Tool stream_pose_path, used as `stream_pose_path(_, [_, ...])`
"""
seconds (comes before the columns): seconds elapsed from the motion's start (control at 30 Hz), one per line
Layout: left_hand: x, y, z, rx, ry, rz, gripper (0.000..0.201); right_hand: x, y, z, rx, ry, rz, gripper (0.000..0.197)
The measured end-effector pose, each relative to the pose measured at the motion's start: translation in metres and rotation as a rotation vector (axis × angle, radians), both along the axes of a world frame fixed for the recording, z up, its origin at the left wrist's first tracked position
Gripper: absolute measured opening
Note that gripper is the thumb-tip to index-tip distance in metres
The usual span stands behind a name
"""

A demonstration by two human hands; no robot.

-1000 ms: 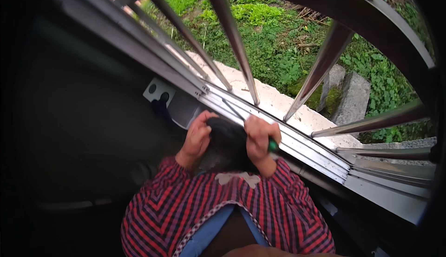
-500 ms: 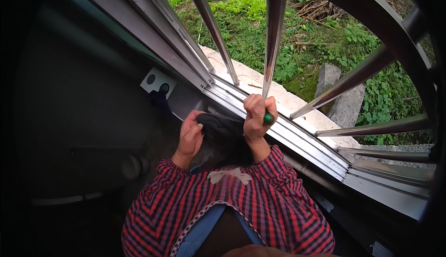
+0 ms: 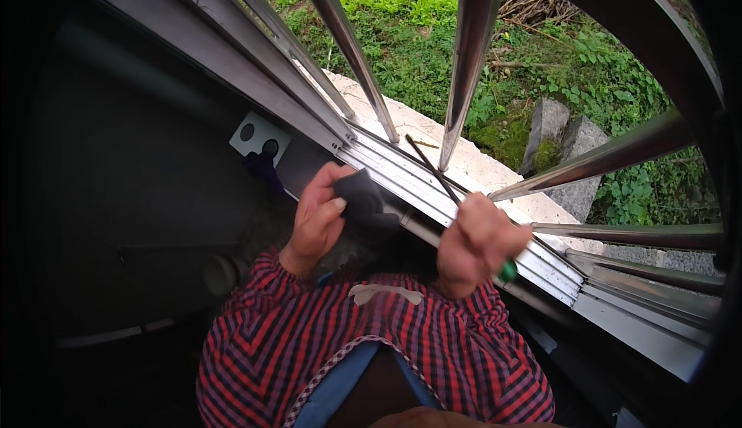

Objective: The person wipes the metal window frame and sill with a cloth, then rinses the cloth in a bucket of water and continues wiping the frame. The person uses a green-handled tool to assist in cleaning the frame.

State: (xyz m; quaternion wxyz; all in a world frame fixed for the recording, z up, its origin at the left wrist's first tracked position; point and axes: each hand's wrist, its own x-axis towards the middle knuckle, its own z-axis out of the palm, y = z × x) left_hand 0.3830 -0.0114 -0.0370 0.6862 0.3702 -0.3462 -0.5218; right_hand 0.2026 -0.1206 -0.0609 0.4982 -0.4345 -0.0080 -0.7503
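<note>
My left hand (image 3: pixel 315 215) pinches the edge of a dark grey, curved, soft-looking piece (image 3: pixel 363 204) between thumb and fingers; its exact kind is unclear. To the right, my right hand (image 3: pixel 481 244), smeared by motion, is closed around a screwdriver-like tool with a thin dark shaft (image 3: pixel 433 167). The tool's green handle end (image 3: pixel 508 271) sticks out below the fist, and the shaft slants up and left over the window track (image 3: pixel 448 208). Tool and grey piece are apart.
Metal bars (image 3: pixel 469 64) rise beyond the sill, with a pale ledge (image 3: pixel 495 169), stone blocks (image 3: pixel 580 157) and green plants outside. Sliding window frames (image 3: pixel 224 49) stand at the left. A white plate with round holes (image 3: pixel 249 133) sits near the frame's end.
My right hand has moved right and down, away from the grey piece, and the tool's dark shaft now shows. My left hand still holds the piece, now slightly higher.
</note>
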Motion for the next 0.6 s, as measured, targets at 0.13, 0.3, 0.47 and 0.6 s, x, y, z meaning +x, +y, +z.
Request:
stream_pose_path(0.13, [0.01, -0.024, 0.01, -0.006, -0.094, 0.136, 0.037, 0.006, 0.015, 0.026, -0.153, -0.215, -0.014, 0.022])
stream_pose_path(0.3, [0.037, -0.042, -0.057, 0.445, -0.453, 0.464, 0.037, 0.035, 0.008, -0.019, -0.172, 0.188, 0.22, 0.014])
stream_pose_path(0.47, [0.031, -0.021, -0.122, 0.337, -0.428, 0.499, 0.045, 0.089, 0.01, -0.064, 0.149, 0.124, 0.24, 0.022])
stream_pose_path(0.6, [0.035, -0.019, -0.108, 0.363, -0.65, 0.511, 0.047, 0.104, 0.006, -0.07, 0.098, 0.044, 0.216, 0.028])
